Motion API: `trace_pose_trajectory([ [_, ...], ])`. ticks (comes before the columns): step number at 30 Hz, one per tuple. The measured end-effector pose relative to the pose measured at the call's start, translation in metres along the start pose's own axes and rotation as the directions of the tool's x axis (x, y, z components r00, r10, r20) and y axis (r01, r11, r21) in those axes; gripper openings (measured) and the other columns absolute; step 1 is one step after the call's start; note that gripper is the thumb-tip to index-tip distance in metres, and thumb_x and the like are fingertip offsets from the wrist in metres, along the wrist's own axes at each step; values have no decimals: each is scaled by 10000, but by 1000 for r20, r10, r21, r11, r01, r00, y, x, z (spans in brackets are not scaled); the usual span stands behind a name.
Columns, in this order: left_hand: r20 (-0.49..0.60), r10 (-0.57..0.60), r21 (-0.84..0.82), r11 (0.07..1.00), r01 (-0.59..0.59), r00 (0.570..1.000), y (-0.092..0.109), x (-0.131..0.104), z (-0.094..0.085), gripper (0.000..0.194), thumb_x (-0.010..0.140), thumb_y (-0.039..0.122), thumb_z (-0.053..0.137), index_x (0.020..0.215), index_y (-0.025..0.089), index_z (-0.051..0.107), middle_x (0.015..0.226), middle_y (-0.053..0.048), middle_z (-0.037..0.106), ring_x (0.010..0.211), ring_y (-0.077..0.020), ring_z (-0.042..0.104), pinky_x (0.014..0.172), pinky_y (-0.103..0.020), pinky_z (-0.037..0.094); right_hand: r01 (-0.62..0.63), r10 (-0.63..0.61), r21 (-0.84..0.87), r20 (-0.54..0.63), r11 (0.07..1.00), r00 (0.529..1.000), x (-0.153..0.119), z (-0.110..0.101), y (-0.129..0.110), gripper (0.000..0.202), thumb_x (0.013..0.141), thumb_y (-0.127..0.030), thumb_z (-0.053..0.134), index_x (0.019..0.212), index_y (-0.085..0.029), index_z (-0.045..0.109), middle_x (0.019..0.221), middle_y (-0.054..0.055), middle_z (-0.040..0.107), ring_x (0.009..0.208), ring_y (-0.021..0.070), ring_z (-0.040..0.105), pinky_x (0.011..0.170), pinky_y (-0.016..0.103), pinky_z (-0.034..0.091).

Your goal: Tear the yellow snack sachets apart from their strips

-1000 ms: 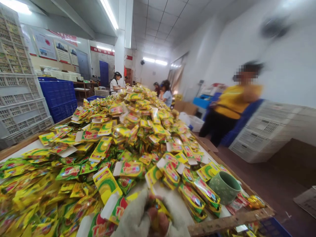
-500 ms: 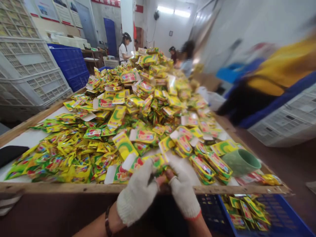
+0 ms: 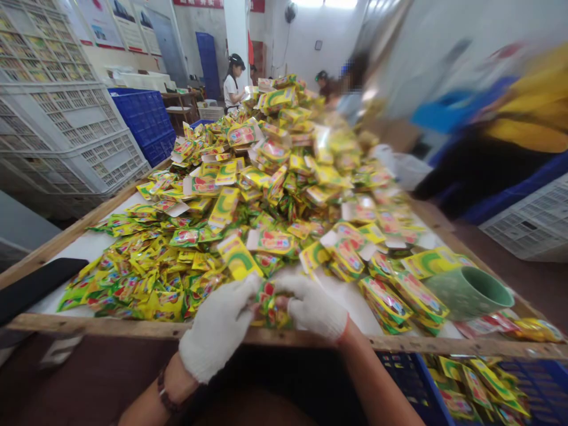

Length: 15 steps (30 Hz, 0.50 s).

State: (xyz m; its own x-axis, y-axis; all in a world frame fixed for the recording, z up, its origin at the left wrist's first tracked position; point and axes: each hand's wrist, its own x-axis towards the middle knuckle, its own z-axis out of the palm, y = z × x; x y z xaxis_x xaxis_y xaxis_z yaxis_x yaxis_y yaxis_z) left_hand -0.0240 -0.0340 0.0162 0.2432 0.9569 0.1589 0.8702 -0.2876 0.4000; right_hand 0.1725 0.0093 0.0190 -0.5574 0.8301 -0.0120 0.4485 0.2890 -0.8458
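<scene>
Shiny small packets (image 3: pixel 268 296), yellow and green with red patches, are right here at the near edge of the table (image 3: pixel 110 326), around its middle. The gloved left hand (image 3: pixel 222 325) and right hand (image 3: pixel 314 309) pinch them from either side, fingers drawn in close. Those fingers cover the packets' ends, so I can't count them or read the print. A heap of boxes (image 3: pixel 271 163) hides the far edge, and the person in yellow (image 3: pixel 532 115) is blurred and cut off

Held packets (image 3: pixel 268 303) — red, green, yellow; gloves (image 3: pixel 217 328) — white (right cuff (image 3: pixel 345 329) red-edged).
</scene>
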Motion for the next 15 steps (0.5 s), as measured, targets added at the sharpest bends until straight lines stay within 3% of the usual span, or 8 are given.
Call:
trace_pose_trajectory([
  [2,-90,47,-107,993,-57,995,2,0,1,125,834,152,502,859,223,602,883,-35,637,891,-196,598,815,-322,467,49,-49,3,19,999,999,-5,-1,0,247,766,-126,551,922,-216,720,906,24,690,869,191,605,802,295,468],
  [3,-157,28,-172,984,-55,987,4,1,1,127,830,158,509,892,223,598,896,-35,632,886,-193,598,814,-323,476,60,-59,25,-43,998,997,-9,-2,1,233,768,-129,552,905,-216,718,902,24,681,870,190,598,807,296,468],
  [5,-251,-108,-362,932,10,962,9,6,1,150,834,210,524,974,214,578,897,-34,626,831,-182,613,764,-314,506,31,5,126,-275,991,962,-18,-2,5,182,801,-178,552,902,-209,701,896,31,669,864,193,594,807,303,477],
  [7,-186,-236,-597,798,80,954,19,12,4,270,844,261,517,1108,206,534,978,-53,640,819,-176,645,720,-307,539,23,150,324,-496,946,855,-24,1,9,181,852,-283,542,946,-206,677,911,42,678,852,199,605,789,313,495],
  [9,-60,-210,-718,688,104,976,34,17,12,468,817,241,511,1279,201,442,1173,-99,620,969,-201,657,803,-336,558,89,265,518,-569,851,779,-27,6,9,252,873,-395,534,984,-209,663,928,54,694,836,209,624,763,322,513],
  [10,-24,-164,-719,689,97,986,42,18,17,574,783,217,520,1342,197,392,1268,-119,580,1084,-224,624,892,-364,538,132,288,591,-560,796,777,-27,8,8,280,870,-432,537,993,-214,663,926,58,702,824,211,633,750,324,519],
  [12,-41,-94,-629,776,48,995,58,19,28,741,702,173,546,1411,184,330,1370,-133,507,1267,-265,501,1058,-411,431,188,278,677,-516,711,810,-28,12,2,289,854,-463,562,985,-230,672,889,54,713,797,214,645,725,321,528],
  [15,-149,-28,-465,884,-45,988,71,23,39,857,659,201,597,1450,154,271,1347,-150,502,1303,-304,448,1118,-443,353,182,241,710,-451,681,859,-32,9,-9,281,815,-461,629,968,-233,688,826,52,715,777,223,650,682,316,535],
])
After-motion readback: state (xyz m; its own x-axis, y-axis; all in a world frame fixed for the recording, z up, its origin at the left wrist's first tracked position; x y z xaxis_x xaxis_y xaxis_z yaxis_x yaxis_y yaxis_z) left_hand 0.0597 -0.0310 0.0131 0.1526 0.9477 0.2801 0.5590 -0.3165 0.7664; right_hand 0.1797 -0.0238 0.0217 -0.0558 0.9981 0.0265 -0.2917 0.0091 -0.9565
